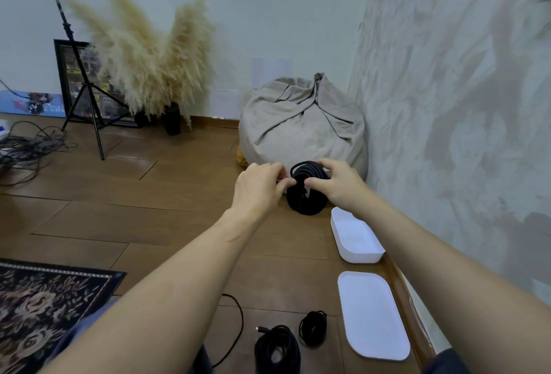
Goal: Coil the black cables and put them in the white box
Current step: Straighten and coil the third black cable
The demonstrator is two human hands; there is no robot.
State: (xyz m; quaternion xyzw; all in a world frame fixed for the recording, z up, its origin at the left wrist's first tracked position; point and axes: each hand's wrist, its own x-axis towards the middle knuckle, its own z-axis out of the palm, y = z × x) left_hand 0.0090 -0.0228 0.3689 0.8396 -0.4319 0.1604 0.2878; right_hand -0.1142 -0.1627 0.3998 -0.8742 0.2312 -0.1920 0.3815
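Note:
A coiled black cable is held upright in the air in front of me. My right hand grips its top right side, fingers curled over the loops. My left hand pinches the coil's left side, where a thin pale tie seems to show. The open white box stands on the wooden floor below and to the right of the coil, with nothing visible inside. Its white lid lies flat nearer to me. Two more black coils lie on the floor: a large one and a small one.
A loose black cable curves on the floor by my left arm. A grey beanbag sits behind the coil against the wall. A tripod, pampas grass, tangled cables and a patterned rug are on the left.

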